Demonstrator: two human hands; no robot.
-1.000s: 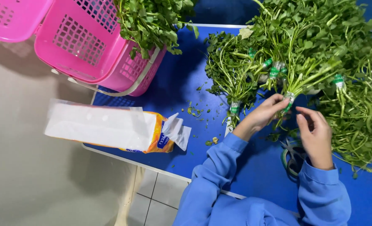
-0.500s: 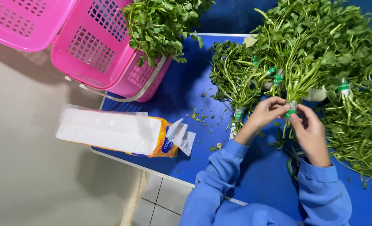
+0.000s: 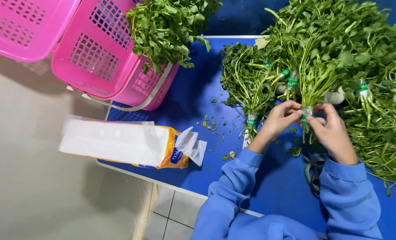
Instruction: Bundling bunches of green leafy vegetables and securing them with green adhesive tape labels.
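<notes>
A: Greens bunch (image 3: 316,82) lies on the blue worktop (image 3: 198,102), stem end between both hands. Handling?
B: Light, floppy, bruises easily; hold at the taped stems. Left hand (image 3: 280,120) and right hand (image 3: 331,129) fingers pinched closed on the band.
A: Around it?
B: More bunches, pink baskets (image 3: 95,58), bag pack (image 3: 122,142), tiled floor.

Blue table (image 3: 198,111) — pale tiled floor (image 3: 171,209)
</notes>
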